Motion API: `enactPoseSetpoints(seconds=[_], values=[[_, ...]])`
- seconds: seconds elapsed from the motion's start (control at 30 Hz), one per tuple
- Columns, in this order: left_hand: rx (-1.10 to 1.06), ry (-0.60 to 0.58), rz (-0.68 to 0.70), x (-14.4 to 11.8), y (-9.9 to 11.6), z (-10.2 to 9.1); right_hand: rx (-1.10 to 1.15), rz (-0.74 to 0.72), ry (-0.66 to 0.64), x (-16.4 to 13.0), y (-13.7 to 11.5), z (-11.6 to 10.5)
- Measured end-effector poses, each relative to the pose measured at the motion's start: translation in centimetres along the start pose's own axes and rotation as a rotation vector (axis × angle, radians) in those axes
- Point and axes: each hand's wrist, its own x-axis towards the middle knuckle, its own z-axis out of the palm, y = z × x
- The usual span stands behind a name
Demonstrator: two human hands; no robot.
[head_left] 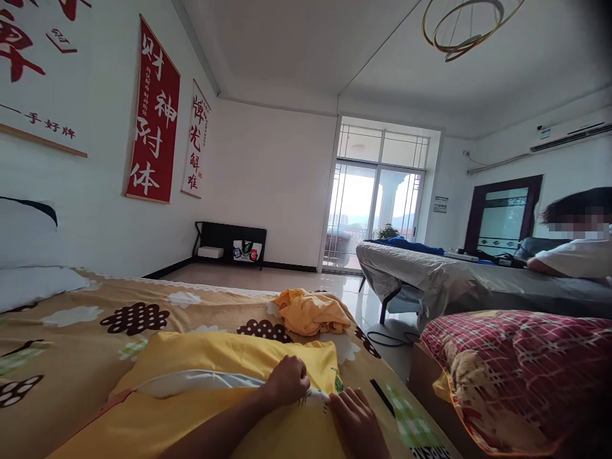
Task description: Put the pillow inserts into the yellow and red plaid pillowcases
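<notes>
At the lower centre of the frame, the left hand (pixel 288 380) fists the yellow pillowcase (pixel 201 357) edge; the right hand (pixel 356 421) lies loosely curled on it, just beside.

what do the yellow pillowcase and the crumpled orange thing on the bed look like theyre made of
Yellow pillowcase: looks like soft woven fabric, perhaps cotton, matte; it creases where the left hand bunches it, the right hand resting beside.
Crumpled orange cloth: thin, limp fabric, matte, lying in loose folds; the fibre can't be told.
</notes>
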Motion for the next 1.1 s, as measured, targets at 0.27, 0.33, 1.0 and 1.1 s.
enactPoseSetpoints(seconds=[0.27, 0.33, 1.0, 1.1], values=[[-0.054, 0.068, -0.025, -3.4, -4.9, -3.6, -0.010, -0.041, -0.027, -0.1, -0.1, -0.1], [-0.054, 0.090, -0.043, -4.6, -6.6, -4.6, -0.005, -0.042, -0.030, -0.3, -0.3, 0.2], [-0.197, 0.158, -0.090, -8.2, -11.7, -7.2, 0.330, 0.160, -0.440, 13.2, -11.2, 2.6], [-0.193, 0.187, -0.107, -8.9, -12.8, -7.2, 0.183, -0.031, -0.293, 12.7, -12.9, 5.3]])
